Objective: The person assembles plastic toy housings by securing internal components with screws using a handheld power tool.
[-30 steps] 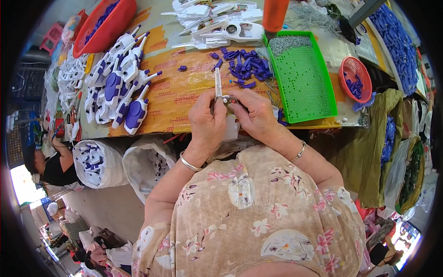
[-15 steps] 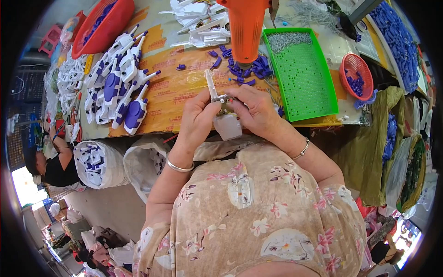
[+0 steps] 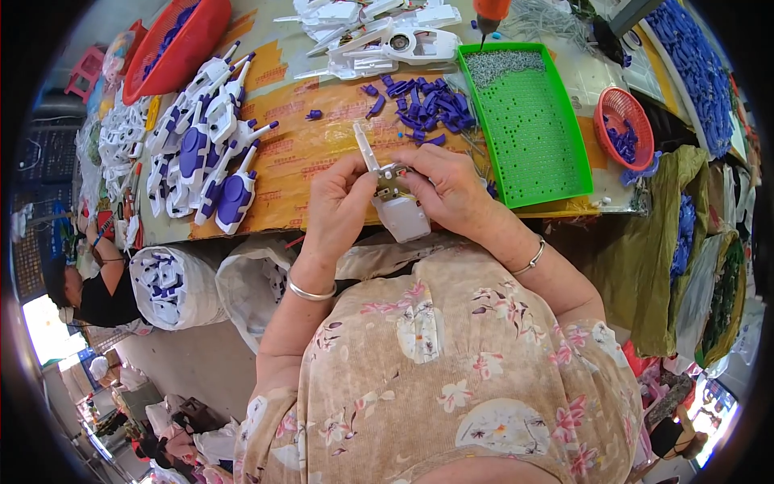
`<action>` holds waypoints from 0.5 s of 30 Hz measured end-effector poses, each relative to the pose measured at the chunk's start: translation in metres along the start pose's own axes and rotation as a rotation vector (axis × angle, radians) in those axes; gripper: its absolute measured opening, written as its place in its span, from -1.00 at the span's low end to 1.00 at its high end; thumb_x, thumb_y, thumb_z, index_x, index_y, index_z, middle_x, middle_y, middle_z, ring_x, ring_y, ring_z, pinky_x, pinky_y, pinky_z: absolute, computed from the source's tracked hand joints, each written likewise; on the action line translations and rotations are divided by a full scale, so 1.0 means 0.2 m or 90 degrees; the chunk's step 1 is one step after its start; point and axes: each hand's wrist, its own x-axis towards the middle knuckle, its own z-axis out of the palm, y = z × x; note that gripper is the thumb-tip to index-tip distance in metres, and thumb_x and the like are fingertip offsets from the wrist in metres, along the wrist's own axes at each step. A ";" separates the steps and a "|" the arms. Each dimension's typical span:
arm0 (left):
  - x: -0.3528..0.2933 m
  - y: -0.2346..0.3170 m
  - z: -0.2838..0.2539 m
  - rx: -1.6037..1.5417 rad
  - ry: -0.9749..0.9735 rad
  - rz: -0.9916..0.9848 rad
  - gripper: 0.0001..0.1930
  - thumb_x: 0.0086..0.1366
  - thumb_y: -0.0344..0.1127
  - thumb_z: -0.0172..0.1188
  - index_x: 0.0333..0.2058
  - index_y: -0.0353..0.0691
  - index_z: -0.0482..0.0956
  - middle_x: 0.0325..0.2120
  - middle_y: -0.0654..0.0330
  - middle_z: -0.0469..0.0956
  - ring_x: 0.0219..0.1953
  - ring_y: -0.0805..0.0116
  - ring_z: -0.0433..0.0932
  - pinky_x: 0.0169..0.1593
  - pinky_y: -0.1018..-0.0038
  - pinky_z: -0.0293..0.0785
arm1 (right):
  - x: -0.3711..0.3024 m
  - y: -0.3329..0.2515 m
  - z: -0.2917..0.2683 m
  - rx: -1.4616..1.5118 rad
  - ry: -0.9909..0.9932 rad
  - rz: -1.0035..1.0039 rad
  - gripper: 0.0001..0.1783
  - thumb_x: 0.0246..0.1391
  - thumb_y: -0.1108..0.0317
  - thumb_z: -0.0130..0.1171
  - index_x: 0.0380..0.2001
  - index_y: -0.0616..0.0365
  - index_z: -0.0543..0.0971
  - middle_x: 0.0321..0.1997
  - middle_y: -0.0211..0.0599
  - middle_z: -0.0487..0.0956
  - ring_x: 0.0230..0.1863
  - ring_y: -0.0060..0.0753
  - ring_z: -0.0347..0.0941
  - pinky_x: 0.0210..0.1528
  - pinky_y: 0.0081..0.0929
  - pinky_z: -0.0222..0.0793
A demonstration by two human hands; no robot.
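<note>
Between my two hands, close to the table's front edge, is a white plastic housing (image 3: 405,219) with a long narrow arm pointing away from me. Small metal and coloured inner parts show at its middle. My left hand (image 3: 339,202) grips its left side, thumb and fingers pinched together. On the other side my right hand (image 3: 453,189) is closed on it, fingertips at the inner parts; they partly hide what they touch. Beyond the hands lies a pile of small purple plastic parts (image 3: 431,105). An orange power screwdriver (image 3: 491,10) hangs over the screws (image 3: 508,64) in a green tray (image 3: 544,173).
White housings (image 3: 387,48) are heaped at the back. Purple-and-white assembled devices (image 3: 193,153) cover the left, beside a red basket (image 3: 181,56). A smaller red basket (image 3: 602,125) stands right of the tray. White sacks (image 3: 205,298) stand below the edge; a person (image 3: 109,290) sits far left.
The orange screwdriver has swung up and right, from above the purple parts to the tray's far end. The hands still hold the white housing, which has tilted slightly.
</note>
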 end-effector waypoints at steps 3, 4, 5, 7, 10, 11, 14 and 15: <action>0.00 -0.02 -0.02 0.043 -0.004 -0.003 -0.88 0.22 -0.49 0.05 -0.32 -0.36 0.55 -0.46 0.37 0.51 -0.41 0.66 0.41 -0.29 0.68 0.36 | 0.00 0.00 0.00 0.002 -0.006 -0.008 -0.75 -0.08 0.58 0.15 -0.25 0.22 0.53 -0.33 -0.10 0.56 -0.28 -0.03 0.49 -0.29 -0.29 0.41; 0.00 -0.02 -0.02 0.054 0.001 -0.004 -0.89 0.23 -0.48 0.06 -0.33 -0.36 0.55 -0.47 0.38 0.51 -0.42 0.66 0.40 -0.31 0.68 0.36 | 0.00 0.00 0.00 0.002 -0.006 -0.008 -0.75 -0.08 0.58 0.15 -0.25 0.22 0.53 -0.33 -0.10 0.56 -0.28 -0.03 0.49 -0.29 -0.29 0.41; 0.00 -0.02 -0.02 0.054 0.001 -0.004 -0.89 0.23 -0.48 0.06 -0.33 -0.36 0.55 -0.47 0.38 0.51 -0.42 0.66 0.40 -0.31 0.68 0.36 | 0.00 -0.01 -0.01 0.002 -0.012 -0.005 -0.75 -0.09 0.58 0.15 -0.25 0.23 0.52 -0.33 -0.09 0.56 -0.28 -0.03 0.49 -0.29 -0.29 0.41; 0.00 -0.01 -0.01 0.045 -0.004 -0.001 -0.89 0.23 -0.48 0.06 -0.34 -0.36 0.55 -0.48 0.37 0.50 -0.43 0.67 0.40 -0.33 0.68 0.36 | 0.01 -0.02 -0.01 0.002 -0.017 -0.002 -0.76 -0.09 0.58 0.15 -0.25 0.24 0.52 -0.33 -0.09 0.56 -0.28 -0.03 0.49 -0.29 -0.29 0.41; 0.01 0.01 0.00 0.058 0.008 0.014 -0.92 0.22 -0.49 0.06 -0.39 -0.37 0.51 -0.55 0.41 0.47 -0.49 0.72 0.32 -0.42 0.71 0.27 | 0.01 -0.02 -0.02 0.004 -0.021 0.003 -0.79 -0.09 0.58 0.15 -0.29 0.25 0.52 -0.36 -0.08 0.55 -0.31 -0.03 0.49 -0.31 -0.28 0.40; 0.01 0.00 0.00 0.058 0.008 0.014 -0.92 0.22 -0.49 0.06 -0.39 -0.37 0.51 -0.55 0.41 0.47 -0.49 0.72 0.32 -0.42 0.71 0.27 | 0.01 -0.02 -0.02 0.008 -0.029 0.008 -0.81 -0.09 0.58 0.15 -0.31 0.26 0.52 -0.39 -0.08 0.54 -0.33 -0.03 0.49 -0.32 -0.28 0.39; 0.01 -0.02 -0.02 0.025 0.000 0.010 -0.92 0.21 -0.49 0.07 -0.40 -0.36 0.52 -0.55 0.41 0.47 -0.49 0.72 0.33 -0.41 0.71 0.27 | 0.02 0.00 -0.02 0.013 -0.043 0.002 -0.81 -0.08 0.55 0.16 -0.31 0.25 0.53 -0.43 -0.10 0.53 -0.39 -0.08 0.48 -0.37 -0.33 0.38; 0.01 -0.03 -0.03 0.024 -0.005 0.019 -0.93 0.20 -0.49 0.07 -0.40 -0.35 0.52 -0.55 0.40 0.47 -0.49 0.71 0.34 -0.41 0.71 0.27 | 0.02 0.00 -0.02 0.015 -0.048 -0.010 -0.79 -0.06 0.53 0.17 -0.28 0.23 0.54 -0.45 -0.12 0.53 -0.44 -0.13 0.48 -0.39 -0.38 0.37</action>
